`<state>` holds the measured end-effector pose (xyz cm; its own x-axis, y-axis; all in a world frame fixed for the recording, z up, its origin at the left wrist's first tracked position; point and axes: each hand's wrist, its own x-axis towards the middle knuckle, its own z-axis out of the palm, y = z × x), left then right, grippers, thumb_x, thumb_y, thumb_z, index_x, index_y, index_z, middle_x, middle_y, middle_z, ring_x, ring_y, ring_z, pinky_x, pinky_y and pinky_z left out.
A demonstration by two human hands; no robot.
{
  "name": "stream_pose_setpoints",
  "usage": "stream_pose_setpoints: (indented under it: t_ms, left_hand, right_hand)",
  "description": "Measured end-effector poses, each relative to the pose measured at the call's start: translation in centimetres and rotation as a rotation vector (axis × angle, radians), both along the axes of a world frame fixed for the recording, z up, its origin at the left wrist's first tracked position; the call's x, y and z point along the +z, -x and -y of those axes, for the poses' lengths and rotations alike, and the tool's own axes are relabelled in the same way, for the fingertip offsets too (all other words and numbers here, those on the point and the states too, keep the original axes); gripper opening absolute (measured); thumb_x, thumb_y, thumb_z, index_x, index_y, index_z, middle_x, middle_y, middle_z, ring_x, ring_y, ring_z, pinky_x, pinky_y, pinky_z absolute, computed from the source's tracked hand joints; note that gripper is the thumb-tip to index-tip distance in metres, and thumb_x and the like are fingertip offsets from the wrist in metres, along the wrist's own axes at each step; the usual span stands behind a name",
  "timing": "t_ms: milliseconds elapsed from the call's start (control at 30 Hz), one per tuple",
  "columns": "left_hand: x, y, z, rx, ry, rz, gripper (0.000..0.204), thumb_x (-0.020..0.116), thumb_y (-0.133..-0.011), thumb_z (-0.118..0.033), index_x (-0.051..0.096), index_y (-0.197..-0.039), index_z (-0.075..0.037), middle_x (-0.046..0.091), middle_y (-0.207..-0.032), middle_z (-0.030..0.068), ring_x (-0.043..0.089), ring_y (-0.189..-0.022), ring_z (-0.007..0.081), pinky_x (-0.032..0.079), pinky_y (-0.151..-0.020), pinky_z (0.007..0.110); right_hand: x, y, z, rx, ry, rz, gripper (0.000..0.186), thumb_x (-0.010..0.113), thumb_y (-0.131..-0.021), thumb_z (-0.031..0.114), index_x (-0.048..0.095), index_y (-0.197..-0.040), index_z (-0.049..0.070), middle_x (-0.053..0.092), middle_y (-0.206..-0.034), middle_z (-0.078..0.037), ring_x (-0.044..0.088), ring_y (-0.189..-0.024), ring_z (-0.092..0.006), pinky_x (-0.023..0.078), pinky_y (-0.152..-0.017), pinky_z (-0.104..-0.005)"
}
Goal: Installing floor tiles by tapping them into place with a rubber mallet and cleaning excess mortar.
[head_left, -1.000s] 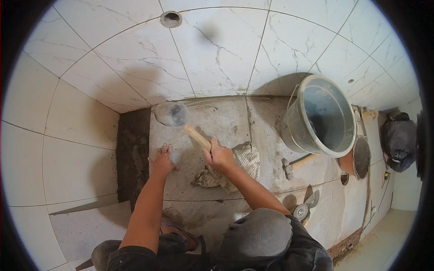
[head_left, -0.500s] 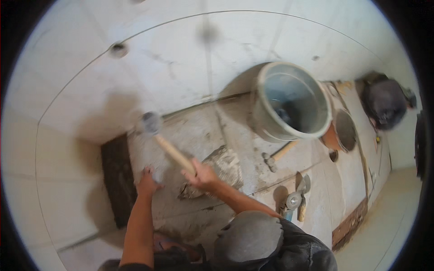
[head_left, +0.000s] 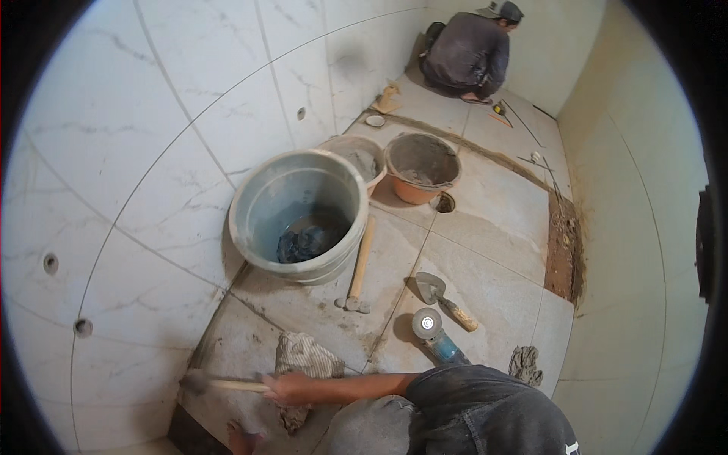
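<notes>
My right hand (head_left: 292,388) grips the wooden handle of a mallet (head_left: 236,385). Its grey head, blurred, is at the far end of the handle, over the floor tile close to the marbled wall. Low in the picture, my left hand (head_left: 241,438) is partly cut off by the edge; its fingers seem spread on the tile beside a dark untiled gap (head_left: 191,434). A dirty striped cloth (head_left: 307,356) lies crumpled on the floor, partly behind my right hand and forearm.
A large grey bucket (head_left: 241,220) holds dark stuff. Beyond stand an orange bucket (head_left: 413,191) and a shallow tub (head_left: 356,144). A hammer (head_left: 361,262), trowel (head_left: 453,309) and angle grinder (head_left: 440,337) lie nearby. A person (head_left: 466,57) squats in the far corner; a drain hole (head_left: 443,202) opens in the floor.
The view has swung right and up, bringing the squatting person into full view. My right hand still grips the mallet, and my left hand has shifted to the lower edge.
</notes>
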<state>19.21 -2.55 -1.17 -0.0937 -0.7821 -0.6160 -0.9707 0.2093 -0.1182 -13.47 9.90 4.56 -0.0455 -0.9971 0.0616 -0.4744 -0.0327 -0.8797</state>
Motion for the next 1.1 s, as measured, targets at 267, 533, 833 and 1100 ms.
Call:
stream_pose_setpoints:
  t_ms: [267,533,833,1100]
  left_hand:
    - [-5.8,-4.5,4.9,-0.656,-0.137,0.317,0.111,0.065,-0.088,-0.061,0.012,-0.154,0.01,0.044,-0.146,0.0331,0.06,-0.122,0.0361,0.047,-0.104,0.05]
    - [-4.6,-1.3,7.2,-0.347,-0.348,0.279,0.122,0.067,-0.081,-0.07,0.008,-0.157,0.005,0.023,-0.16,0.0302,0.033,-0.145,0.0437,0.034,-0.116,0.051]
    - [-4.8,-3.4,8.3,-0.06,-0.464,0.046,0.108,0.076,-0.082,-0.054,0.017,-0.161,-0.011,0.031,-0.161,0.0182,0.04,-0.141,0.0362,0.046,-0.103,0.052]
    - [9.7,7.7,2.5,0.195,-0.493,0.067,0.09,0.068,-0.09,-0.05,0.022,-0.161,-0.021,0.033,-0.161,0.0079,0.039,-0.142,0.0301,0.043,-0.104,0.049]
  right_hand:
    - [1.8,2.5,-2.6,0.1,-0.028,0.125,0.041,0.06,-0.096,0.04,0.049,-0.114,0.005,0.063,-0.076,-0.023,0.063,-0.074,-0.0449,0.048,-0.067,-0.0538]
    - [0.1,4.7,-5.7,0.083,-0.136,0.201,0.04,0.061,-0.094,0.041,0.056,-0.104,0.003,0.065,-0.078,-0.022,0.065,-0.077,-0.0446,0.049,-0.069,-0.053]
    - [-5.2,4.3,-5.9,0.046,-0.274,-0.113,0.039,0.062,-0.089,0.041,0.061,-0.105,0.005,0.068,-0.081,-0.021,0.068,-0.079,-0.0423,0.053,-0.07,-0.0537]
    - [-3.7,4.6,-7.2,-0.042,-0.312,-0.185,0.029,0.063,-0.083,0.029,0.064,-0.1,0.005,0.07,-0.083,-0.02,0.07,-0.08,-0.0403,0.055,-0.069,-0.0548]
